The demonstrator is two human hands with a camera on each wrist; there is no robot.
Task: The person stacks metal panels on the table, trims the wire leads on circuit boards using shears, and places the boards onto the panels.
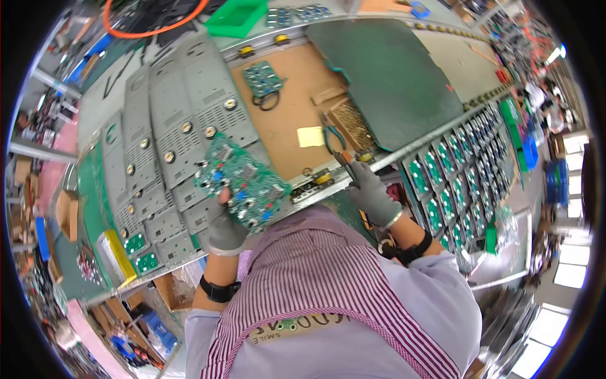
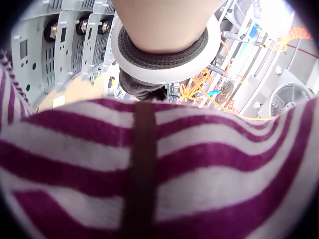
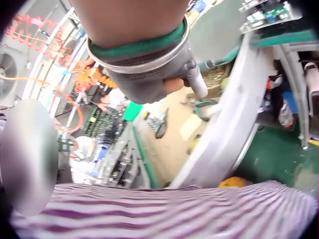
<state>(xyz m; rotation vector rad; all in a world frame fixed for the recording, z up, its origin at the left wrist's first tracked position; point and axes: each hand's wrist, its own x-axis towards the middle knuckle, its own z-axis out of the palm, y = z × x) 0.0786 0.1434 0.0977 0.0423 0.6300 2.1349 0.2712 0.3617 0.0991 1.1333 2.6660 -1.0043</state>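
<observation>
My gloved left hand (image 1: pixel 227 230) grips the lower left part of a green circuit board (image 1: pixel 243 180) crowded with components, its bare thumb lying over the top face. The board is tilted above the grey metal panels (image 1: pixel 183 126). Toward the bench rail reaches my gloved right hand (image 1: pixel 374 197), its fingers extended near teal-handled pliers (image 1: pixel 334 136). In the right wrist view, the pliers (image 3: pixel 203 108) lie just beyond the straight index finger. The apron and cuff hide most of the left hand's work in the left wrist view.
Close to the pliers are a box of small screws (image 1: pixel 351 123) and a yellow note (image 1: pixel 310 136). Another circuit board (image 1: pixel 262 78) lies farther back. A dark green mat (image 1: pixel 388 76) covers the back right. Racked boards (image 1: pixel 457 170) stand at right, beyond the metal rail (image 1: pixel 429 120).
</observation>
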